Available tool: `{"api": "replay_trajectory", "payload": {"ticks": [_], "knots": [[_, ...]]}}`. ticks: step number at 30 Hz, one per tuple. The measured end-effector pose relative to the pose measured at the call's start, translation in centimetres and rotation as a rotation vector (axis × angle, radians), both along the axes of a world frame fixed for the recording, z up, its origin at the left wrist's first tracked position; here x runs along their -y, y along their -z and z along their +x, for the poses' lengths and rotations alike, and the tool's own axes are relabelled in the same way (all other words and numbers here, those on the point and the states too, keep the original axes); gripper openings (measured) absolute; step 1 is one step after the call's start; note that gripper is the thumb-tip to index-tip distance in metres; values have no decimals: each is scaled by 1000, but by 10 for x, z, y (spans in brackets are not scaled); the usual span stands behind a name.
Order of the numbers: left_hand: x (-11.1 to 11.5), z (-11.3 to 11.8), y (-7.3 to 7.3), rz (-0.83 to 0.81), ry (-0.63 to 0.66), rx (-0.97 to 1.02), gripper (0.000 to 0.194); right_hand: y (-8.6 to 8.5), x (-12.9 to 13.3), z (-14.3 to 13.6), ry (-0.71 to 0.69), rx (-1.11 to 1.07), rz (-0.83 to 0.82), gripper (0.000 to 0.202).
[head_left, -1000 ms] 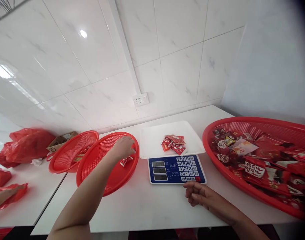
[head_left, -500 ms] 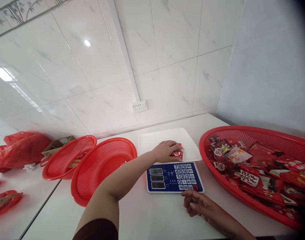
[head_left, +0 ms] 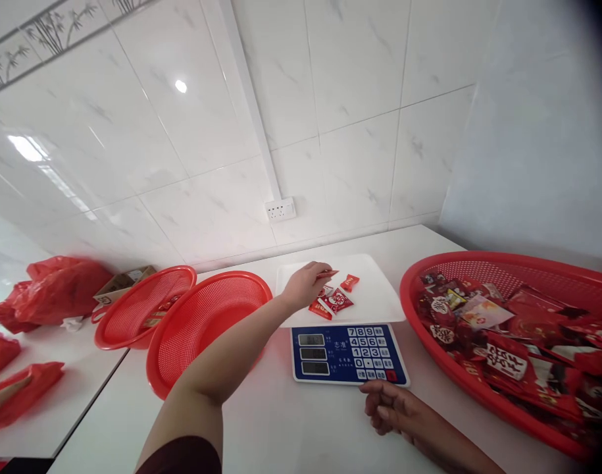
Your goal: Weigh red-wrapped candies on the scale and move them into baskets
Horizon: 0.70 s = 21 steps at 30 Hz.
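Note:
My left hand (head_left: pixel 306 284) is over the left part of the white scale tray (head_left: pixel 374 306), its fingers closed on a small red packet (head_left: pixel 329 273) at the fingertips. Below and beside it on the tray lie several small red candy packets, one with white print (head_left: pixel 339 300) and an orange-red one (head_left: pixel 350 282) a little apart. My right hand (head_left: pixel 392 405) rests by the front edge of the blue scale keypad (head_left: pixel 347 355), loosely curled with nothing visible in it.
A large red basket (head_left: pixel 413 316) full of red packets stands at the right. Two red baskets (head_left: pixel 155 355) are at the left, with a cardboard box (head_left: pixel 118 286) and red plastic bags (head_left: pixel 58 289) beyond. Another person's hand (head_left: pixel 9 395) is on a red bag at far left.
My left hand has moved left across the tray, uncovering several small packets there. My right hand has stayed by the keypad. The view has shifted slightly.

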State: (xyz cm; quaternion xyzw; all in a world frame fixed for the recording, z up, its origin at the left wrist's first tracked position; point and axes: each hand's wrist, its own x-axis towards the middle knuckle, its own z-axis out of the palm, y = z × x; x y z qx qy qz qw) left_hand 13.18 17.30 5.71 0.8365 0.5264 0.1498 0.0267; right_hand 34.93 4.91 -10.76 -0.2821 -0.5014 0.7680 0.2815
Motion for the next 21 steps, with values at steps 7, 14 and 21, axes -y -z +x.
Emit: {"api": "replay_trajectory", "payload": {"ticks": [7,14,21], "knots": [[53,-72,-43,-30,-362,-226,29,-4,1,0,-9,4,-5,38],[65,-59,-23,-182,-152,-217,52,-7,0,-2,-5,3,-64,35],[16,2,32,-230,207,-159,74,-5,5,-4,100,-19,-69,41]]}}
